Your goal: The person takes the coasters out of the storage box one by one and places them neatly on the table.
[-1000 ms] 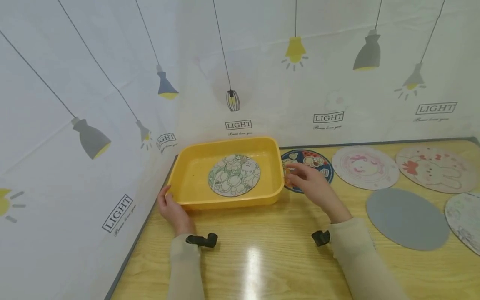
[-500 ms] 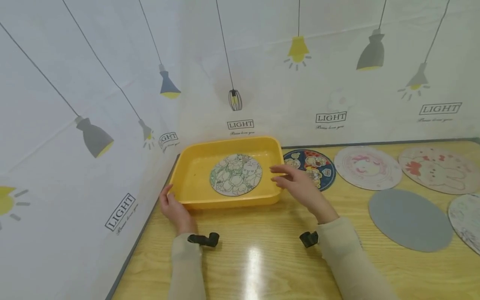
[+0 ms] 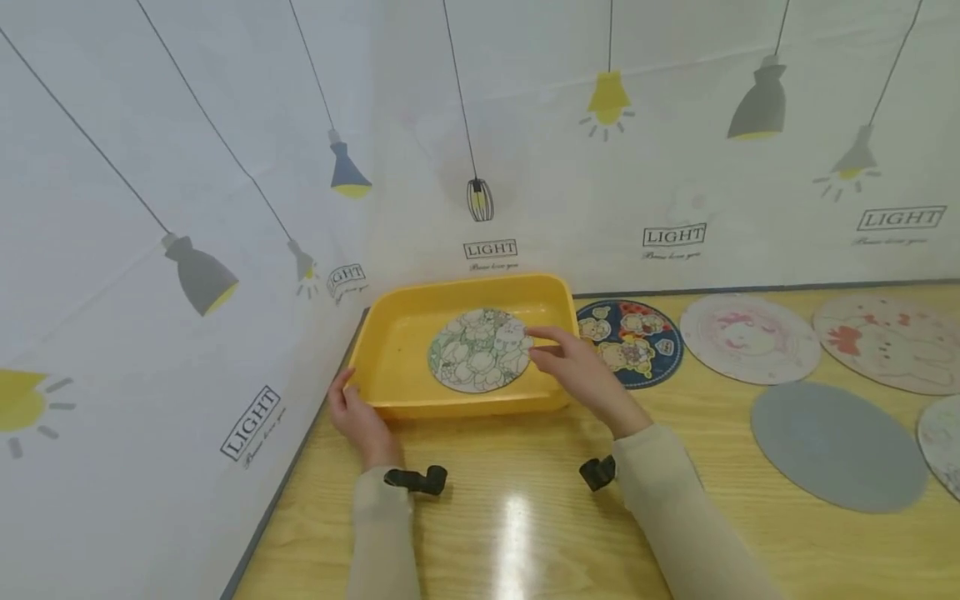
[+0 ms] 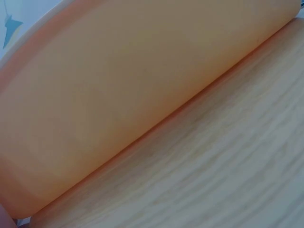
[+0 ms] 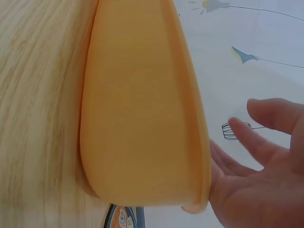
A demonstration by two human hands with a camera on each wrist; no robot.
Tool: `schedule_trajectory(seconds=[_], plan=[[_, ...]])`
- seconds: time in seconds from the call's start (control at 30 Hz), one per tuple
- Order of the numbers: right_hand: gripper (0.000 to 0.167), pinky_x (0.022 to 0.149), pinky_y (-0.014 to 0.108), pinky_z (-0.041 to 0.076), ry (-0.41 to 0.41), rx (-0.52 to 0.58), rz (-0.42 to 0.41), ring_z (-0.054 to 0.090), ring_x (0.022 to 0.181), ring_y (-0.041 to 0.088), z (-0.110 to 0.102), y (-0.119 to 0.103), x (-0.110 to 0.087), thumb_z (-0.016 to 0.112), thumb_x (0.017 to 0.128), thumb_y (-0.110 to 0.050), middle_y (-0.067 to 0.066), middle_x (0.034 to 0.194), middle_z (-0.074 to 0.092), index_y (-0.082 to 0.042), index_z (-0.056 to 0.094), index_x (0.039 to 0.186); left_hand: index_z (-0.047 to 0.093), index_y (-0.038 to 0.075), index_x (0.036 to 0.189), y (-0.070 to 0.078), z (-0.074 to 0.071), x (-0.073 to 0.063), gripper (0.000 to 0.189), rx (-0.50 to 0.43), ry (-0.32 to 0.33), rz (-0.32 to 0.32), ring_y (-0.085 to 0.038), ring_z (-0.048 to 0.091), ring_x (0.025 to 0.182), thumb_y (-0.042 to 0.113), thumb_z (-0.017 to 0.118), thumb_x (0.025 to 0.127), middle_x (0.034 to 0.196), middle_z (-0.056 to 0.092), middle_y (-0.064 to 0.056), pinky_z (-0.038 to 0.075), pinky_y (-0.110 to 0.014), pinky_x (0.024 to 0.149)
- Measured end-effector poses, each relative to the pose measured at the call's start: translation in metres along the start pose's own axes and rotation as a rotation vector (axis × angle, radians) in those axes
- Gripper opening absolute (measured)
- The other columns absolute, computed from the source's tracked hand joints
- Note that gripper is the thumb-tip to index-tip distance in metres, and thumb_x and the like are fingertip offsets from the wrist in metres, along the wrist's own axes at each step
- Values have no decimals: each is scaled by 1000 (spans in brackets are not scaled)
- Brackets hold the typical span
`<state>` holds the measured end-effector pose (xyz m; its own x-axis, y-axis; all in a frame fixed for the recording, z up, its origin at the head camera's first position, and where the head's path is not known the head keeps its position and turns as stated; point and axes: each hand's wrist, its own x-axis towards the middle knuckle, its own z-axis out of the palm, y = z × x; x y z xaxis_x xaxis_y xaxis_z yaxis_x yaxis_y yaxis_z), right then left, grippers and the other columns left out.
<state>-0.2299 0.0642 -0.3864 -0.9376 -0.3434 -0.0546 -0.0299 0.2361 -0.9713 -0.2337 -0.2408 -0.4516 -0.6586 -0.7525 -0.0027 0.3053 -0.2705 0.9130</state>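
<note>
A yellow plastic tray (image 3: 390,358) stands against the wall, with a round mat (image 3: 472,358) printed with green-tinted line-art flowers lying inside. My left hand (image 3: 363,425) holds the tray's front left corner, thumb near the rim and fingers along the outside. In the left wrist view, the tray's front wall (image 4: 133,80) fills much of the picture and only a sliver of hand shows. My right hand (image 3: 588,375) is over the tray's right end, fingertips by the mat's right edge. The right wrist view shows that hand (image 5: 266,175) with thumb and fingers apart and nothing between them.
To the tray's right lie a dark blue round mat (image 3: 637,346) with cartoon bears, a pink-and-white mat (image 3: 750,337), a rabbit mat (image 3: 888,342), a plain grey mat (image 3: 840,446) and a partly cut-off pale mat (image 3: 941,437). A lamp-printed wall covering (image 3: 555,192) borders the wooden table (image 3: 465,533).
My right hand has moved left, from beside the blue mat across the tray's right rim to the flower mat. The left hand stays at the tray corner. The head view has shifted slightly.
</note>
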Motion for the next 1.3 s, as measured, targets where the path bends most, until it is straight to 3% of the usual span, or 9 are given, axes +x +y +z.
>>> schedule_trajectory(seconds=[0.23, 0.5, 0.73, 0.97, 1.23, 1.3], plan=[[48, 91, 44, 39, 7, 98, 59, 44, 115, 29, 0, -3, 17, 52, 89, -31, 5, 137, 34, -17, 39, 133, 57, 5, 109, 3, 2, 2, 27, 21, -14, 14, -23, 46, 111, 7, 38, 90, 121, 48, -1, 37, -37, 92], [47, 91, 40, 40, -4, 44, 84, 40, 118, 26, 3, -1, 33, 49, 91, -27, 10, 137, 33, -11, 37, 133, 56, 4, 109, 4, 3, 1, 27, 15, -20, 20, -24, 46, 111, 5, 38, 89, 121, 48, -2, 37, -38, 92], [47, 90, 42, 40, -10, -60, 118, 45, 113, 29, 11, 4, 44, 49, 91, -30, 6, 136, 35, -15, 37, 134, 56, 2, 110, 10, 3, -4, 28, 45, -14, 7, -23, 46, 112, 4, 38, 89, 122, 48, -3, 36, -38, 93], [47, 88, 42, 40, 30, -199, 101, 44, 114, 27, 17, 7, 53, 48, 90, -29, 11, 136, 37, -12, 39, 133, 54, -2, 111, 17, 5, -10, 28, 50, -16, 16, -25, 44, 113, 2, 38, 88, 123, 48, -6, 34, -40, 94], [44, 91, 41, 38, 76, -415, 111, 47, 110, 24, 26, 6, 59, 47, 90, -25, 10, 132, 43, -9, 42, 130, 57, 4, 108, 5, 1, -2, 27, 44, -2, 16, -21, 46, 111, 5, 39, 88, 120, 49, -1, 37, -36, 93], [44, 84, 39, 43, 68, -451, 145, 52, 99, 23, 28, 6, 60, 46, 90, -24, 10, 128, 47, -10, 40, 131, 57, 4, 108, 5, 1, -3, 27, 43, 0, 17, -21, 46, 111, 6, 39, 88, 120, 49, -1, 37, -36, 92]])
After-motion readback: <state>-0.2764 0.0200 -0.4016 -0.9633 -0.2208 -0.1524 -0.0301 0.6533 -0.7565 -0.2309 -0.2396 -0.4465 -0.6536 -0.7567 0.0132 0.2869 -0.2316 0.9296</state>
